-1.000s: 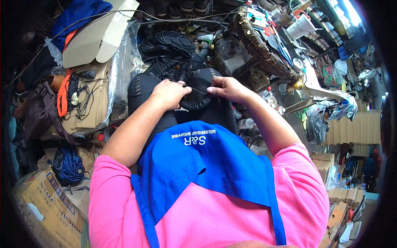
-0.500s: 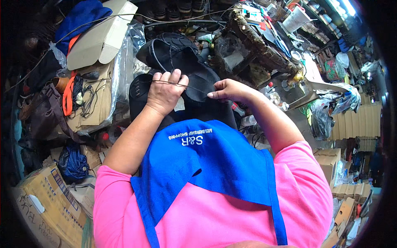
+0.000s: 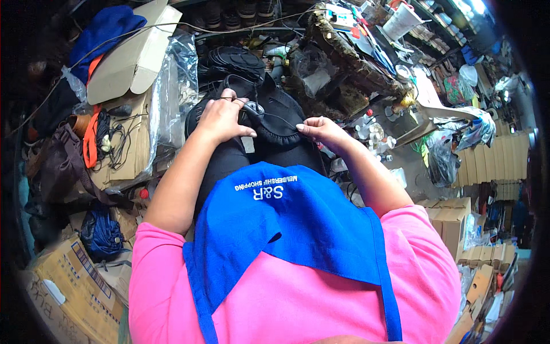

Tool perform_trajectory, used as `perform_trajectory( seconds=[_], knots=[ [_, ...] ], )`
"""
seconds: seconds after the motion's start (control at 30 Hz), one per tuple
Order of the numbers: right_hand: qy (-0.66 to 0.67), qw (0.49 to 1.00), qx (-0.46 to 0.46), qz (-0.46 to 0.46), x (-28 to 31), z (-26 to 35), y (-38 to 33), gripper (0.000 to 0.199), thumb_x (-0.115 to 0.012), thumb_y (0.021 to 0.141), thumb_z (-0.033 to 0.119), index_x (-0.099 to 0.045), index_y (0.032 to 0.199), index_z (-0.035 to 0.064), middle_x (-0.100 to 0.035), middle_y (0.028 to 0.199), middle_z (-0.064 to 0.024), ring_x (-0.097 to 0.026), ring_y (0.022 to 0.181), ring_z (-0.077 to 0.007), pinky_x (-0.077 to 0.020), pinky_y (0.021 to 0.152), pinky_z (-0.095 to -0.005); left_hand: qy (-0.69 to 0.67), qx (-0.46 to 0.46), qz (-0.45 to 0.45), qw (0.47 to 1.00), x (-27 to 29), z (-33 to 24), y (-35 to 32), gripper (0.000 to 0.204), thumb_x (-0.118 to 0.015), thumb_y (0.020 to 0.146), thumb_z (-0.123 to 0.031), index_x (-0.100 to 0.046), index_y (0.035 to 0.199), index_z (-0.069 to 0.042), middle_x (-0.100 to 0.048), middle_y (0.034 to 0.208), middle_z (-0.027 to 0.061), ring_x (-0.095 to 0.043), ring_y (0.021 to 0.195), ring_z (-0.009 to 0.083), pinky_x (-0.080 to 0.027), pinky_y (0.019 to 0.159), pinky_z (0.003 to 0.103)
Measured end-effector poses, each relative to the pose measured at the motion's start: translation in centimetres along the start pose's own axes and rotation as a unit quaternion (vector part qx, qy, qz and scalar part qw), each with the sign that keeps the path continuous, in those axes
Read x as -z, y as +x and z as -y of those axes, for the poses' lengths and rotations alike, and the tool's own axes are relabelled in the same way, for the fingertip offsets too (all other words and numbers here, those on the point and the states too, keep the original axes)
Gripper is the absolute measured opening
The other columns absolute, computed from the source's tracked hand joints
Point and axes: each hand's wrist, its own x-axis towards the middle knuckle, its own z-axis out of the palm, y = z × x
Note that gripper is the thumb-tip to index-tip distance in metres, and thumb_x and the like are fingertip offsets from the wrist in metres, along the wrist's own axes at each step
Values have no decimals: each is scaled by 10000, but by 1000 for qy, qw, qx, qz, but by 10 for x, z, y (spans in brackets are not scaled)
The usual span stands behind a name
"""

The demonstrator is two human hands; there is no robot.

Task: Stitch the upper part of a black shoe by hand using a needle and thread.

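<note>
A black shoe (image 3: 278, 117), soft-looking, with a row of stitches along its rounded near edge, lies over my lap. My left hand (image 3: 220, 119) is at its left side, fingers curled and thumb apart, with a thin dark thread (image 3: 278, 116) passing over the fingers. The thread crosses the shoe towards my right hand (image 3: 323, 131), which pinches between thumb and forefinger at the right end of the stitched edge. A small grey shiny part (image 3: 254, 107) shows beside my left fingers. The left fingertips are partly hidden.
Beyond the shoe lies a stack of black soles (image 3: 235, 60). Flattened cardboard (image 3: 129, 54) and clear plastic (image 3: 179, 92) lie on the left. A cluttered worn bench (image 3: 358, 54) stands far right, with small bottles (image 3: 372, 133) near my right forearm.
My left hand has turned from a tight fist, its thumb now spread to the right. The shoe has shifted, its stitched near edge now plainer. My right hand has moved slightly right.
</note>
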Motion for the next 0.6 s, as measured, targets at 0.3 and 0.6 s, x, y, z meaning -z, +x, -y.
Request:
perform_trajectory(
  seconds=[0.3,0.6],
  knots=[
    [-10,998,-67,4,18,-7,-1,271,-635,861,374,-593,754,129,-475,632,90,-421,600,-29,-324,562,-202,-194,34,-32,980,-9,10,16,371,-773,656,-384,-717,867,-84,-549,1021,91,-589,896,249,-470,790,350],
    [21,996,7,-86,-4,-14,-35,271,-582,913,316,-575,771,86,-454,666,101,-375,624,-19,-318,565,-212,-102,-9,154,983,-9,-1,62,492,-801,566,-445,-700,884,-84,-633,952,117,-620,886,272,-492,770,370]
  ],
)
